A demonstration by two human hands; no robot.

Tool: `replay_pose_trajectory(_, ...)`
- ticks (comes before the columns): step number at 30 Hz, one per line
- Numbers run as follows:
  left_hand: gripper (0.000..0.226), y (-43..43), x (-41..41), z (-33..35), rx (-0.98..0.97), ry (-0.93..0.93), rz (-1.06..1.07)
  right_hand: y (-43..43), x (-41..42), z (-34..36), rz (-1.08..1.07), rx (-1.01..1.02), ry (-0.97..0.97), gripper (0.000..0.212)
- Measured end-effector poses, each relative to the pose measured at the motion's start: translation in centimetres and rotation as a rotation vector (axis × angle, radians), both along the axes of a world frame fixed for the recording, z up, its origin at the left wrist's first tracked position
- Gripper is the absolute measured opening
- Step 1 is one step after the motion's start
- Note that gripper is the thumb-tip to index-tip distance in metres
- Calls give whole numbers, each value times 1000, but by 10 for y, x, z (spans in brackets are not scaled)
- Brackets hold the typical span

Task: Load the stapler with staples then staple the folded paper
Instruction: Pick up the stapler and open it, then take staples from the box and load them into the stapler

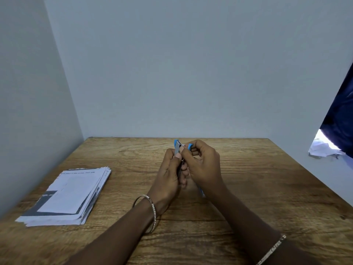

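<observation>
1. Two hands hold the blue stapler (178,148) raised above the table (248,188) at its middle, hinged open with its metal magazine facing up.
2. Left hand (169,178) fingers wrap the body; right hand (202,165) thumb and forefinger pinch together at the magazine. Whether staples are between them cannot be told.
3. Judgement: loading is under way; keep the channel level, seat the strip fully, then close.
4. Folded paper (70,196) lies well apart, left, unstapled.

Folded paper (65,197) lies on the table (267,188), left of both hands (191,167).
</observation>
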State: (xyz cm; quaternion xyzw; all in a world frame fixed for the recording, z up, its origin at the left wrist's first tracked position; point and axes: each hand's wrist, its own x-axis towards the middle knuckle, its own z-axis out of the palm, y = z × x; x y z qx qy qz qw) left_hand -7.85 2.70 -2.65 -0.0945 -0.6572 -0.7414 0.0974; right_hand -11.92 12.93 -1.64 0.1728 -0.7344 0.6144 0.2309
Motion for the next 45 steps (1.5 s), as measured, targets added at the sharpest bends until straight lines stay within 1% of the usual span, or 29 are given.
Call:
replay_pose_trajectory(3, 27, 2, 0, 0, -17, 6, 31, -3, 3, 0, -16, 17, -26, 14)
replay_pose_trajectory(8, 25, 3, 1, -3, -61, 23, 55, -6, 5, 1, -44, 32, -8, 18)
replay_pose_trajectory(12, 23, -5, -7, 0, 8, -26, 133, -3, 6, 0, -36, 24, -18, 8)
replay_pose_trajectory(16, 23, -9, -12, -2, 16, -36, 114, 0, 2, 4, 77, -70, -97, 4)
replay_pose_trajectory(17, 23, -9, -12, -2, 44, -39, 104, 2, 0, 6, 102, -118, -123, 4)
replay_pose_trajectory(20, 17, -9, -13, -1, 204, -51, 56, 11, -5, 7, 175, -277, -205, 24)
replay_pose_trajectory(22, 14, -13, -15, 1, 317, -85, 1, 16, -11, 5, 180, -312, -238, 27)
replay_pose_trajectory(24, 13, -18, -15, 3, 452, -139, -69, 20, -18, 4, 165, -341, -271, 26)
replay_pose_trajectory(26, 17, -24, -14, 6, 596, -211, -128, 24, -23, 4, 170, -396, -296, 24)
replay_pose_trajectory(28, 31, -32, -14, 7, 700, -282, -208, 30, -27, 5, 181, -435, -311, 26)
replay_pose_trajectory(31, 75, -43, -15, 7, 785, -376, -344, 40, -33, 5, 200, -473, -335, 31)
replay_pose_trajectory(32, 86, -46, -16, 7, 786, -409, -378, 43, -34, 5, 208, -482, -336, 31)
replay_pose_trajectory(33, 92, -48, -16, 7, 778, -444, -406, 46, -35, 4, 220, -487, -335, 30)
replay_pose_trajectory(35, 92, -48, -17, 9, 744, -501, -459, 49, -34, 4, 258, -487, -322, 28)
replay_pose_trajectory(38, 79, -41, -15, 11, 631, -543, -459, 48, -32, 6, 330, -492, -312, 29)
replay_pose_trajectory(41, 62, -33, -12, 10, 431, -568, -445, 39, -26, 5, 364, -455, -306, 29)
replay_pose_trajectory(43, 52, -30, -11, 7, 338, -572, -460, 30, -19, 4, 400, -444, -324, 28)
replay_pose_trajectory(45, 57, -29, -10, 4, 298, -569, -482, 23, -13, 3, 398, -409, -341, 27)
